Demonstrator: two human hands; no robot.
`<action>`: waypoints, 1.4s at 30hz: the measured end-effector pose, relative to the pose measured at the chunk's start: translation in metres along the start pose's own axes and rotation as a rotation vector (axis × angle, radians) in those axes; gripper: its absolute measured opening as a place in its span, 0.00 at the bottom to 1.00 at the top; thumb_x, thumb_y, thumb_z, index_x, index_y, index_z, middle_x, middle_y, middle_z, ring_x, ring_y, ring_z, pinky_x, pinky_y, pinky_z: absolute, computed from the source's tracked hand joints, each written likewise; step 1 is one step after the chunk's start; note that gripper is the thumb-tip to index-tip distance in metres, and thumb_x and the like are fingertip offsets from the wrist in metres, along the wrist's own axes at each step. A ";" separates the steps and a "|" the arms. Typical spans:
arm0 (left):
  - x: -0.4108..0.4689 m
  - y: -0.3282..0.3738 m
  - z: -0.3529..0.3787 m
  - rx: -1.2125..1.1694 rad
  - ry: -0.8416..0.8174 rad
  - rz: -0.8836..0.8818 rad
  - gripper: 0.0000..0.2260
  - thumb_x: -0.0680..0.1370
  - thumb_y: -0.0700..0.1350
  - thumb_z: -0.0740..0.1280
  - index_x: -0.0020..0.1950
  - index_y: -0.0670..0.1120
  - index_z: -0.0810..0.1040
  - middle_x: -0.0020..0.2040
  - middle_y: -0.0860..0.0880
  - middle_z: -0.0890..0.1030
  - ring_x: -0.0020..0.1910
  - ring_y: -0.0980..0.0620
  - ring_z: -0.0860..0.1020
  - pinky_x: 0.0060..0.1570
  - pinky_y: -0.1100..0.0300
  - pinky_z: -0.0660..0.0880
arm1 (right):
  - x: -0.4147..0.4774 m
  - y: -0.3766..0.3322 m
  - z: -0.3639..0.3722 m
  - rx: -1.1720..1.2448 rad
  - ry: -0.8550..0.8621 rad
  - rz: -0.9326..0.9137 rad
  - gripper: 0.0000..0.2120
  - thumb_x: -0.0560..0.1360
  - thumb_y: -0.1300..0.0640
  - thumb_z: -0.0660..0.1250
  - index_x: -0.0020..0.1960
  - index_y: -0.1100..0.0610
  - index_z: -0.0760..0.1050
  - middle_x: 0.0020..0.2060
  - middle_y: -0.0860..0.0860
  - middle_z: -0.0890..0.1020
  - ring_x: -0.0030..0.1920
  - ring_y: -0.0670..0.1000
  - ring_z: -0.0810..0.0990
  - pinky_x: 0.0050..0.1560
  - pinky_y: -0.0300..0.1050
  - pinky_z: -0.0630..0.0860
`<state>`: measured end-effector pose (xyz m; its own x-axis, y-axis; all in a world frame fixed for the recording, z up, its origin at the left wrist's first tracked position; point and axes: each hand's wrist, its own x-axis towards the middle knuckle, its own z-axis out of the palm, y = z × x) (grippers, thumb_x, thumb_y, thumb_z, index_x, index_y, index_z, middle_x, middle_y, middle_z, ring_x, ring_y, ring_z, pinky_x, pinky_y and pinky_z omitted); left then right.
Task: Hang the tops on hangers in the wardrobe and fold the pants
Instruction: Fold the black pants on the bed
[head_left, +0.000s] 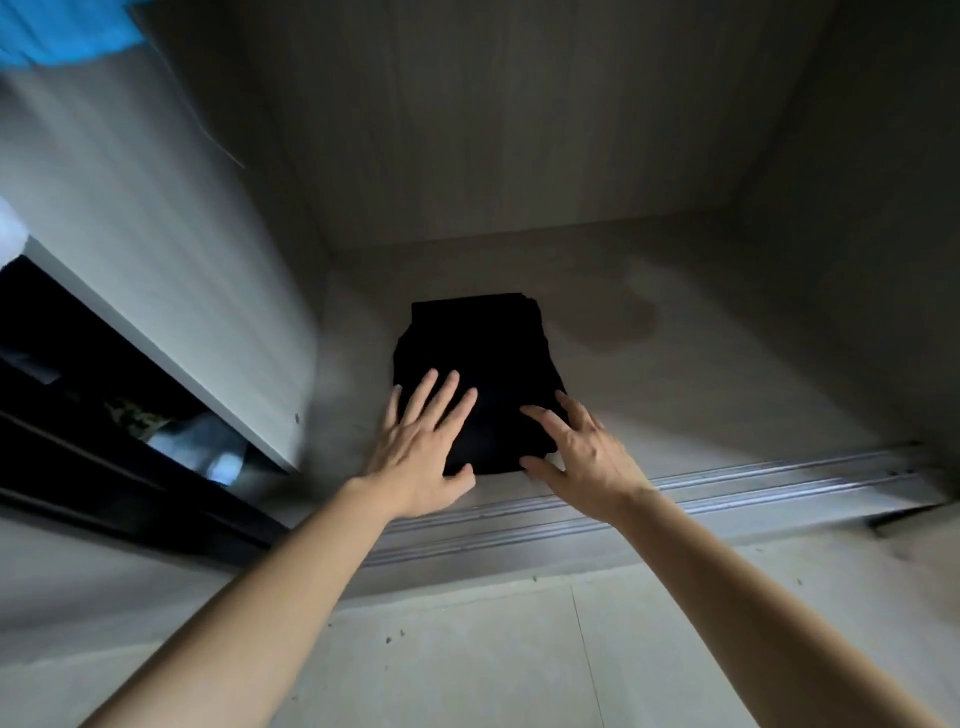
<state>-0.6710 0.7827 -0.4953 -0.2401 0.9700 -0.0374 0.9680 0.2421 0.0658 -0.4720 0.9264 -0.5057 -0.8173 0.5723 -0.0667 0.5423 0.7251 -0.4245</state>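
As left hand (415, 457) and right hand (587, 462) lie flat on pants (483, 348), darkness hides folds.

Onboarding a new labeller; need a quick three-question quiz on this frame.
1. True or false: the folded black pants lie on the wardrobe floor, behind the metal door track.
2. The left hand is: A flat on the pants; B gripping a hanger; C clear of the pants.
3. Fill in: the cloth at top left is ___ in colour.
Key: 1 true; 2 A; 3 blue.
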 end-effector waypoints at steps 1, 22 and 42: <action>0.004 0.000 0.006 0.033 -0.043 -0.005 0.42 0.72 0.62 0.59 0.81 0.53 0.43 0.80 0.48 0.37 0.78 0.46 0.35 0.74 0.37 0.47 | 0.002 0.002 0.004 0.040 0.000 -0.003 0.31 0.78 0.43 0.67 0.78 0.44 0.60 0.77 0.61 0.61 0.75 0.61 0.64 0.68 0.52 0.70; 0.115 -0.156 0.010 0.011 -0.090 -0.373 0.32 0.78 0.56 0.60 0.78 0.64 0.47 0.80 0.51 0.36 0.78 0.44 0.35 0.73 0.37 0.55 | 0.105 -0.023 0.062 -0.242 0.221 0.177 0.34 0.79 0.36 0.51 0.79 0.54 0.61 0.76 0.65 0.62 0.76 0.66 0.58 0.76 0.60 0.52; 0.014 -0.040 0.063 -0.122 0.232 -0.483 0.25 0.80 0.51 0.53 0.74 0.43 0.69 0.76 0.39 0.64 0.76 0.38 0.61 0.73 0.39 0.55 | 0.032 -0.018 0.046 -0.141 0.038 0.034 0.29 0.83 0.44 0.53 0.80 0.56 0.58 0.79 0.60 0.56 0.80 0.59 0.53 0.79 0.53 0.48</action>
<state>-0.7086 0.7856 -0.5614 -0.6782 0.7236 0.1284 0.7316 0.6481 0.2114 -0.5171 0.9143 -0.5418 -0.7913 0.6099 -0.0434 0.5940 0.7498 -0.2915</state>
